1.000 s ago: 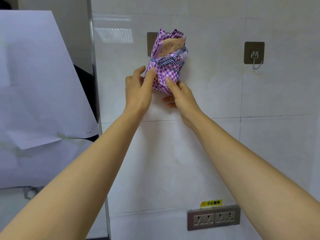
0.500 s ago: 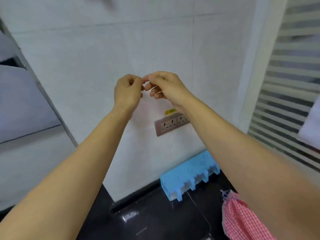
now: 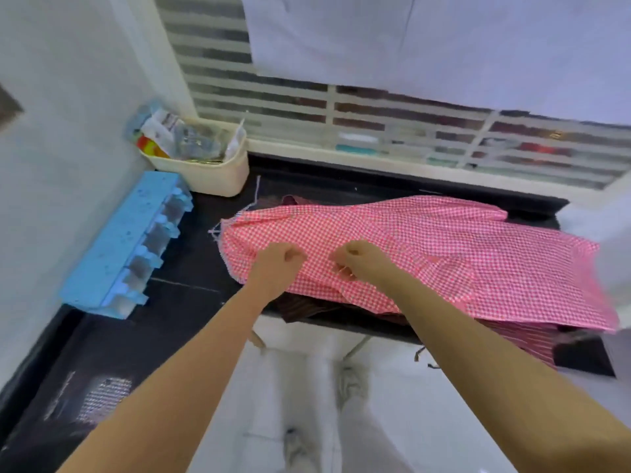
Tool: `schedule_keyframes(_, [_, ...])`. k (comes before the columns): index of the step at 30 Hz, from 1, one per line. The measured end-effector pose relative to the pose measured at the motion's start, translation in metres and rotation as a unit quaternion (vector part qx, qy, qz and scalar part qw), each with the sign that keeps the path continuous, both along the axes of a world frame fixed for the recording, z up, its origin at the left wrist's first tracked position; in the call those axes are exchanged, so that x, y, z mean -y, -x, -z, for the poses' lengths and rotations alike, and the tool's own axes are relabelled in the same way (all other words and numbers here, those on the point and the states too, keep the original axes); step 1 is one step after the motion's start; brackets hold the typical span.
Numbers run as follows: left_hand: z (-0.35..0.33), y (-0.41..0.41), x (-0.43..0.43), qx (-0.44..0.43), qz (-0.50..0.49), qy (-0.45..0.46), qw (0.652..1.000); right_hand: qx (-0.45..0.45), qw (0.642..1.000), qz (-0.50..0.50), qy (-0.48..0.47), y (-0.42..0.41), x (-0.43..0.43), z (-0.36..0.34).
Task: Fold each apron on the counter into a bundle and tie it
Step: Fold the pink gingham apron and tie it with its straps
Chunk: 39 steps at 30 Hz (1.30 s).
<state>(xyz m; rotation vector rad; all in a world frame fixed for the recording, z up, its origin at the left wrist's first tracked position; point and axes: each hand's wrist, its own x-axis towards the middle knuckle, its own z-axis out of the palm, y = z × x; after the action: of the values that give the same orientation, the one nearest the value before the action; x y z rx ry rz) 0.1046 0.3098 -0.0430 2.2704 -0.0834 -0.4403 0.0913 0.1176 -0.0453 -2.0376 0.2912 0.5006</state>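
Observation:
A red-and-white checked apron (image 3: 426, 247) lies spread across the black counter (image 3: 191, 264), over a dark striped apron (image 3: 522, 336) that shows at the near edge. My left hand (image 3: 275, 268) hovers as a curled fist over the checked apron's near left part, and I see no cloth in it. To its right, my right hand (image 3: 362, 261) has its fingers curled at the cloth, and they seem to pinch a fold near the front edge. Motion blur hides finer detail.
A blue plastic rack (image 3: 126, 240) lies along the left wall. A cream basket (image 3: 218, 175) of packets stands in the back corner. A window with blinds runs behind the counter. The counter's front edge drops to a white floor.
My view swung from the wall, where a tied purple bundle hung on a hook, down to the counter. Both hands dropped from chest height onto the red checked apron.

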Motion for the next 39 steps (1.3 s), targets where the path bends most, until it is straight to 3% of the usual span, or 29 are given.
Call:
schedule_keyframes(2, [0.029, 0.005, 0.029, -0.034, 0.029, -0.011, 0.999, -0.036, 0.997, -0.008, 0.062, 0.018, 0.043, 0.024])
schedule_keyframes(4, [0.052, 0.004, 0.049, -0.096, -0.009, -0.006, 0.995, -0.078, 0.987, -0.067, 0.124, 0.030, 0.070, 0.039])
schedule_keyframes(7, [0.080, -0.004, 0.063, -0.205, -0.153, 0.041, 0.966, -0.136, 0.962, -0.179, 0.156, 0.026, 0.096, 0.055])
schedule_keyframes(9, [0.094, -0.014, 0.068, -0.207, -0.266, 0.048, 0.940, -0.140, 0.949, -0.220, 0.177, 0.005, 0.107, 0.062])
schedule_keyframes(13, [0.095, -0.035, 0.063, -0.176, -0.534, 0.036, 0.826, -0.065, 0.948, -0.261, 0.169, -0.049, 0.090, 0.054])
schedule_keyframes(15, [0.096, -0.039, 0.053, -0.169, -0.568, 0.114, 0.797, -0.034, 0.949, -0.286, 0.126, -0.065, 0.067, 0.049])
schedule_keyframes(17, [0.094, -0.037, 0.044, -0.144, -0.539, 0.157, 0.815, 0.003, 0.941, -0.323, 0.098, -0.078, 0.040, 0.051])
schedule_keyframes(19, [0.085, -0.033, 0.042, -0.103, -0.462, 0.174, 0.863, 0.037, 0.937, -0.341, 0.067, -0.086, 0.016, 0.051])
schedule_keyframes(21, [0.070, -0.030, 0.045, -0.062, -0.287, 0.187, 0.937, 0.069, 0.928, -0.364, 0.043, -0.092, -0.004, 0.050])
schedule_keyframes(23, [0.060, -0.031, 0.041, -0.058, -0.134, 0.169, 0.975, 0.078, 0.911, -0.399, 0.065, -0.100, -0.019, 0.052])
schedule_keyframes(25, [0.060, -0.034, 0.025, -0.039, -0.099, 0.134, 0.985, 0.069, 0.909, -0.397, 0.105, -0.106, -0.026, 0.055])
schedule_keyframes(27, [0.063, -0.036, 0.009, 0.031, -0.160, 0.083, 0.983, 0.077, 0.939, -0.317, 0.113, -0.110, -0.022, 0.058])
schedule_keyframes(29, [0.068, -0.035, -0.007, 0.095, -0.301, -0.036, 0.948, 0.076, 0.971, -0.204, 0.103, -0.111, -0.010, 0.056])
schedule_keyframes(31, [0.075, -0.038, -0.027, 0.093, -0.383, -0.112, 0.912, 0.063, 0.980, -0.142, 0.122, -0.108, 0.000, 0.051])
schedule_keyframes(33, [0.079, -0.045, -0.043, 0.007, -0.355, -0.102, 0.929, 0.001, 0.970, -0.186, 0.158, -0.103, 0.009, 0.048])
schedule_keyframes(36, [0.072, -0.055, -0.044, -0.081, -0.229, -0.009, 0.970, -0.080, 0.945, -0.249, 0.196, -0.088, 0.009, 0.047])
schedule_keyframes(39, [0.060, -0.054, -0.030, -0.048, -0.111, 0.098, 0.988, 0.056, 0.984, -0.134, 0.107, -0.074, -0.014, 0.039])
